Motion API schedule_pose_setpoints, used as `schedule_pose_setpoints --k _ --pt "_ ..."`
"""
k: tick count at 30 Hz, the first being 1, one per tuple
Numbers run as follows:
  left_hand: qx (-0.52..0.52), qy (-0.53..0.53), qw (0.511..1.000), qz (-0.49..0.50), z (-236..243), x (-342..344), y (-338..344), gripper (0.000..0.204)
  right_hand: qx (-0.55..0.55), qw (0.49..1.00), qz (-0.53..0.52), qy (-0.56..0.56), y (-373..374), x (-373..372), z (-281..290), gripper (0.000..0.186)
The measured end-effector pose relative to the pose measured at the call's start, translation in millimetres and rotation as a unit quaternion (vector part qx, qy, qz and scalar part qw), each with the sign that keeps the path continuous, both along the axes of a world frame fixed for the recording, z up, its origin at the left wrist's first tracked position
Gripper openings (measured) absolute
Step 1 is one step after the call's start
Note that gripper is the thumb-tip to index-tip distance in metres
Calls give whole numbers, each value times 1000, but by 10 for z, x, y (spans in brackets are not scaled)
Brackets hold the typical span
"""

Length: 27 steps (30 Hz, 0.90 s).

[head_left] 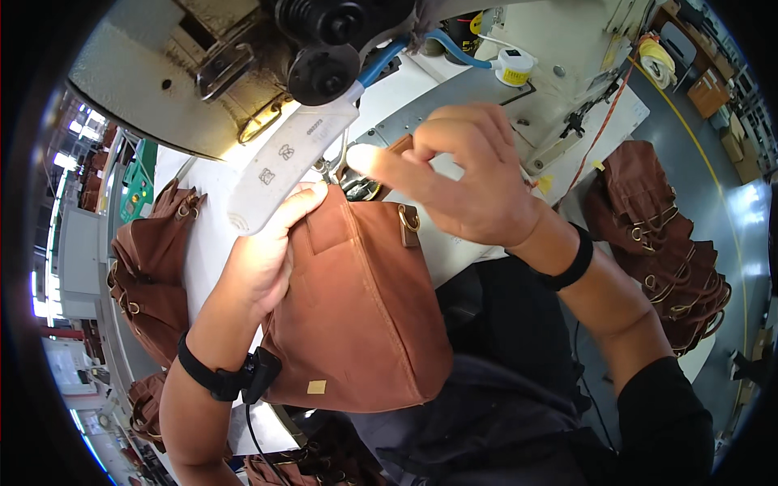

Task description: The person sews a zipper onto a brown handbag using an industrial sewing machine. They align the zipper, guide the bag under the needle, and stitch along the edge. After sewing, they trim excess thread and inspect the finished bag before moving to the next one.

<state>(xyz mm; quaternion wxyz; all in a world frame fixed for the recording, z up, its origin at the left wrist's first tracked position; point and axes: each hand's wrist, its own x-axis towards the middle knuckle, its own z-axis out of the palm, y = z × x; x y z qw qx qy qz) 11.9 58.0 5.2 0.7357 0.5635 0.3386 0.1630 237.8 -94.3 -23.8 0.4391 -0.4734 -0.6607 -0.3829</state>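
Observation:
A brown bag point(356, 316) hangs upright in front of me below an industrial sewing machine point(154, 73), with its seam running down the right part of its face. My left hand point(271, 251) grips its upper left edge, thumb on top, close to the metal parts under the machine head; its other fingers are mostly hidden. My right hand point(462, 174) is raised above the bag's right corner, one digit stretched toward the machine and the others bent. I see nothing held in it. A brown strip point(401, 146) shows just behind its fingers. A metal ring point(408, 217) sits on the bag's side tab.
A white plastic cover point(292, 166) juts over my left hand. More brown bags point(158, 275) lie at the left, and a stack of brown bags point(648, 243) stands at the right. A white-capped fitting on a blue hose point(513, 66) and an orange cord point(600, 134) are beyond my right hand.

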Motion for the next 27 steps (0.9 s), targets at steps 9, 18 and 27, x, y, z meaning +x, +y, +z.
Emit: schedule_pose_setpoints --k 9,18,27 --pt "18 -26 999 -14 -14 -37 41 18 -31 999 -28 -7 148 -104 41 36" --pt "-37 -14 998 -39 105 17 -71 18 -124 960 78 238 -458 -346 -67 24" --pt "53 66 995 -56 57 36 -151 25 -345 556 405 639 -195 -490 -445 33"
